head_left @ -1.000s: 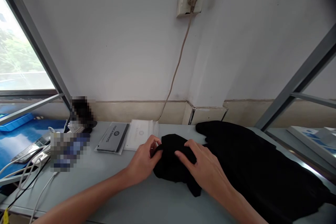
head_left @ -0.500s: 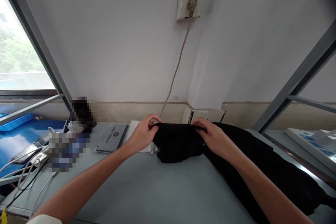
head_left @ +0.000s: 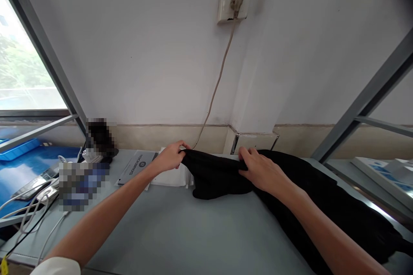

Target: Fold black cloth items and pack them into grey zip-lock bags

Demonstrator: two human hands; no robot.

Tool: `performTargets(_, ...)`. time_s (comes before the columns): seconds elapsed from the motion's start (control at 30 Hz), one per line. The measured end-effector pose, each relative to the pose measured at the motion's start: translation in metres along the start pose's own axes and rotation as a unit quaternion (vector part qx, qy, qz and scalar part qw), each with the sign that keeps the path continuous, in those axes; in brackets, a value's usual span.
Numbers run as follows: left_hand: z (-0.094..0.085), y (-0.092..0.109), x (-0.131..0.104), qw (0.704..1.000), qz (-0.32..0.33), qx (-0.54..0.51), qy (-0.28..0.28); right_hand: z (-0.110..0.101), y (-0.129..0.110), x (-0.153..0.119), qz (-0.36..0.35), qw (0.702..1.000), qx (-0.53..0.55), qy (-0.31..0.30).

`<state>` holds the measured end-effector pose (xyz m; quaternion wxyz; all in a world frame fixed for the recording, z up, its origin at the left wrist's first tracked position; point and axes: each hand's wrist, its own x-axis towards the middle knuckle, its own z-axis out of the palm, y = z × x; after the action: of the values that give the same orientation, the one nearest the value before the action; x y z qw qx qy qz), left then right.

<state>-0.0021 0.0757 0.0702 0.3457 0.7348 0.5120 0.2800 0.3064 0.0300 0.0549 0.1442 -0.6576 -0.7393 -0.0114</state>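
Black cloth (head_left: 217, 176), apparently a garment, spreads over the grey table (head_left: 180, 232), with a wide part running to the right edge. My left hand (head_left: 171, 155) pinches its upper left corner between thumb and fingers and holds that corner raised and pulled left. Farther right, my right hand (head_left: 260, 169) grips the upper edge of the cloth, fingers curled over it. Between the two hands the edge is stretched and slopes slightly down to the right. The kind of garment cannot be made out.
Left of the cloth lie a grey printed package (head_left: 137, 167) and white packets (head_left: 171, 176). White cables and a power strip (head_left: 48, 195) crowd the left side near a blue tray (head_left: 21, 150). A cord hangs from the wall socket (head_left: 235, 2). Metal frame bars (head_left: 364, 99) slant up on both sides.
My left hand has moved left, drawing the cloth's corner out with it. My right hand has shifted slightly and its fingers now lie more over the edge.
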Motion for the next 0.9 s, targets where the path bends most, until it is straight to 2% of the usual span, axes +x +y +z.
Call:
performTargets(0.03, -0.003, 0.003, 0.008, 1.000, -0.002, 0.001, 0.012, -0.004, 0.001, 0.007, 0.005, 1.000, 0.026, -0.002)
performTargets(0.1, -0.010, 0.014, 0.025, 0.998, 0.016, -0.013, 0.060, -0.017, -0.001, 0.021, 0.009, 0.990, 0.134, 0.032)
performTargets(0.13, -0.013, 0.022, 0.031, 0.993, 0.044, -0.024, 0.106, -0.025, -0.003, 0.028, 0.005, 0.976, 0.200, 0.083)
performTargets(0.2, -0.019, 0.038, 0.034, 0.960, 0.159, -0.050, 0.224, -0.039, -0.007, 0.034, -0.019, 0.933, 0.298, 0.203)
performTargets(0.27, -0.021, 0.050, 0.022, 0.924, 0.246, -0.042, 0.290, -0.047, -0.008, 0.027, -0.048, 0.908, 0.319, 0.268)
performTargets(0.33, -0.018, 0.051, -0.003, 0.914, 0.275, -0.006, 0.297, -0.048, -0.003, 0.008, -0.076, 0.927, 0.277, 0.241)
performTargets(0.37, -0.015, 0.048, -0.019, 0.921, 0.273, 0.023, 0.276, -0.047, 0.001, -0.005, -0.090, 0.944, 0.248, 0.198)
performTargets(0.4, -0.011, 0.043, -0.036, 0.934, 0.260, 0.051, 0.239, -0.045, 0.007, -0.019, -0.109, 0.959, 0.228, 0.128)
performTargets(0.47, -0.004, 0.029, -0.070, 0.969, 0.190, 0.115, 0.108, -0.040, 0.020, -0.048, -0.123, 0.968, 0.213, -0.057)
performTargets(0.5, 0.000, 0.022, -0.086, 0.978, 0.152, 0.145, 0.011, -0.038, 0.026, -0.060, -0.114, 0.958, 0.213, -0.156)
performTargets(0.53, 0.003, 0.017, -0.099, 0.973, 0.126, 0.174, -0.084, -0.037, 0.030, -0.071, -0.093, 0.941, 0.218, -0.240)
performTargets(0.57, 0.005, 0.013, -0.110, 0.961, 0.113, 0.196, -0.157, -0.036, 0.034, -0.077, -0.068, 0.924, 0.228, -0.298)
performTargets(0.6, 0.007, 0.011, -0.118, 0.948, 0.097, 0.205, -0.224, -0.035, 0.035, -0.081, -0.048, 0.912, 0.238, -0.330)
performTargets(0.67, 0.010, 0.011, -0.125, 0.929, 0.076, 0.198, -0.303, -0.030, 0.035, -0.077, -0.018, 0.914, 0.247, -0.321)
performTargets(0.73, 0.014, 0.013, -0.123, 0.927, 0.075, 0.184, -0.317, -0.018, 0.030, -0.060, 0.010, 0.943, 0.217, -0.253)
performTargets(0.8, 0.020, 0.013, -0.114, 0.941, 0.101, 0.189, -0.261, 0.000, 0.023, -0.037, 0.057, 0.971, 0.148, -0.180)
performTargets(0.9, 0.033, 0.004, -0.096, 0.949, 0.180, 0.229, -0.120, 0.032, 0.011, 0.000, 0.070, 0.990, 0.060, -0.107)
